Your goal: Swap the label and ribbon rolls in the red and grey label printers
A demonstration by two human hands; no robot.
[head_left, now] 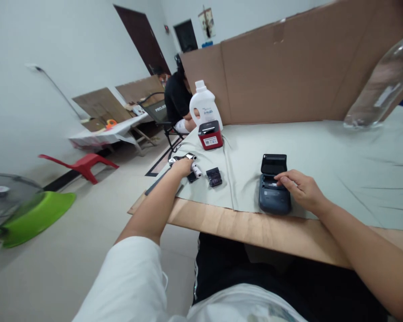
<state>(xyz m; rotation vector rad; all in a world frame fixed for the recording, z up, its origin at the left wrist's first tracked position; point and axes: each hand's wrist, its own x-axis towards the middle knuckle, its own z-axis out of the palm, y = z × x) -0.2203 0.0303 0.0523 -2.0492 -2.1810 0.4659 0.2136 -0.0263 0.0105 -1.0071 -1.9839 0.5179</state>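
Note:
My right hand rests on a dark blue label printer with its lid raised, fingers curled over the open paper bay. My left hand reaches far to the left table edge, fingers closed over a small white paper roll lying among small items there. A small black part lies on the grey-green cloth between the two hands.
A red label printer and a white jug stand at the back left. A clear plastic bottle stands at right before a cardboard wall. Another person sits beyond. A red stool and green fan base lie on the floor.

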